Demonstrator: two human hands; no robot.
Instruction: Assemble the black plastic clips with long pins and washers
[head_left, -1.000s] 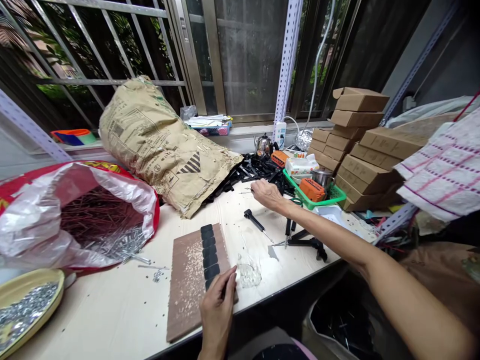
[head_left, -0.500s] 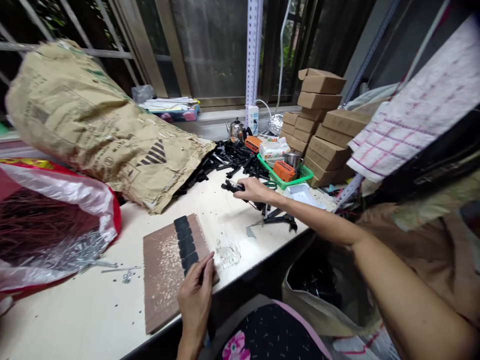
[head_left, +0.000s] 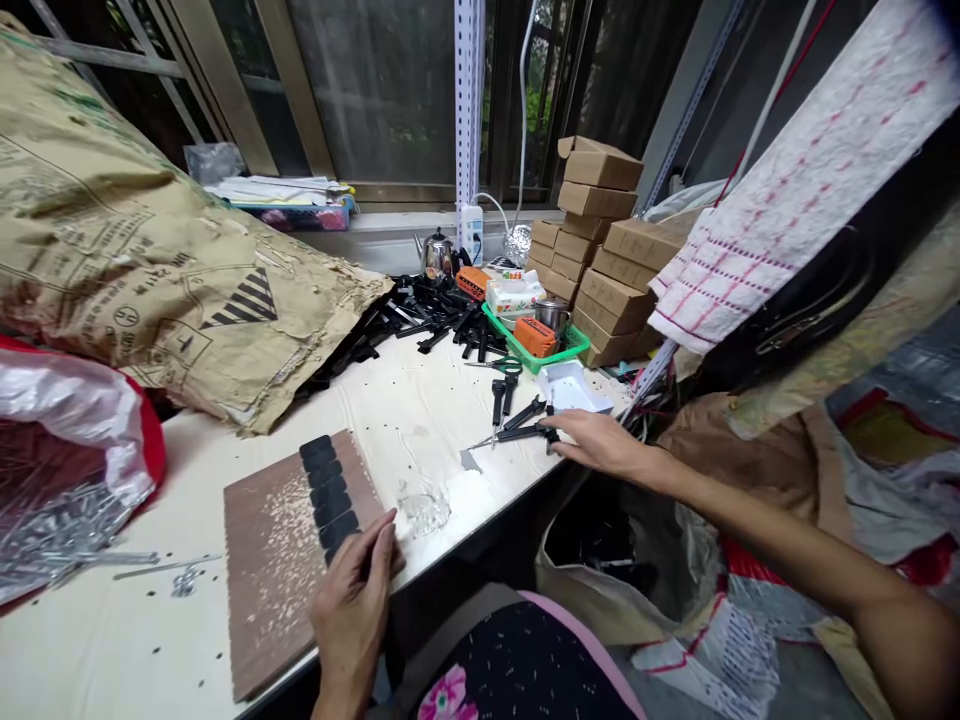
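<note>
Left hand (head_left: 354, 596): your fingertips meet at the board (head_left: 274, 560); contents unclear.
Right hand (head_left: 604, 445): your fingers touch the black tools (head_left: 525, 432); can't tell if gripping.
Black tools: on the table (head_left: 409, 395), near the white tray (head_left: 574, 388).

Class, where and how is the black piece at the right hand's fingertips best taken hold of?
Probably grip the black piece by its thick body, coming from the right, where the right hand is: it lies on the table with its thin metal rod pointing left, away from that hand.
</note>
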